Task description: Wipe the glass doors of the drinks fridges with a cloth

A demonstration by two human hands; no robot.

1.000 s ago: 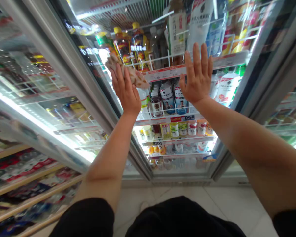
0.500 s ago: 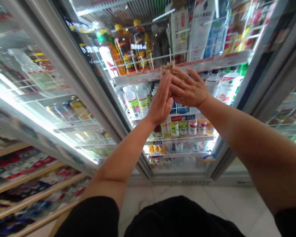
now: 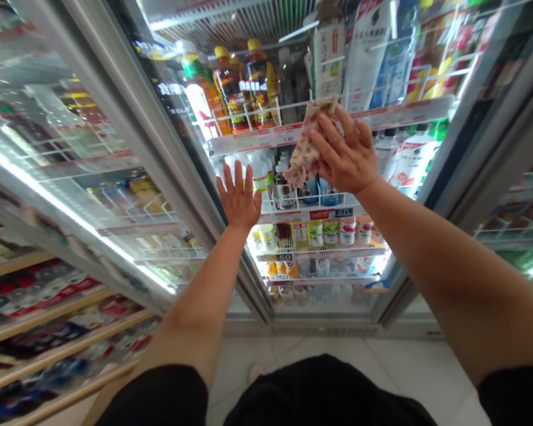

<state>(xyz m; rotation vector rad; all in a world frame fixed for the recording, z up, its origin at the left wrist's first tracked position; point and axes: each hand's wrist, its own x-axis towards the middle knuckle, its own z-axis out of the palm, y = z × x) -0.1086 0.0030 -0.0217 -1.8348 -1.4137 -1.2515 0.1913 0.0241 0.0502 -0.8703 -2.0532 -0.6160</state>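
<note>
My left hand [image 3: 240, 198] is spread, with its fingers pointing up, and appears to lie flat on the glass door of a drinks cooler. It holds nothing. To the right, my right hand [image 3: 350, 154] presses a crumpled pinkish-beige patterned cloth [image 3: 305, 157] against the same glass. Part of the cloth is hidden under the fingers, and it hangs out to the left of them. Behind the glass, the cloth overlaps a white price rail [image 3: 253, 140] and the bottles below it.
Several dark yellow-capped bottles [image 3: 257, 83] stand on the upper shelf, and small cups [image 3: 331, 232] lower down. A grey metal door frame [image 3: 160, 142] runs diagonally on the left. Farther left are wooden-edged shelves [image 3: 71, 340] of packaged goods. Pale floor tiles [image 3: 288, 343] lie below.
My hands were together around the bunched cloth and have parted. The left has moved left and down, spreading open. The right has shifted slightly right, and the cloth is more spread out beneath it.
</note>
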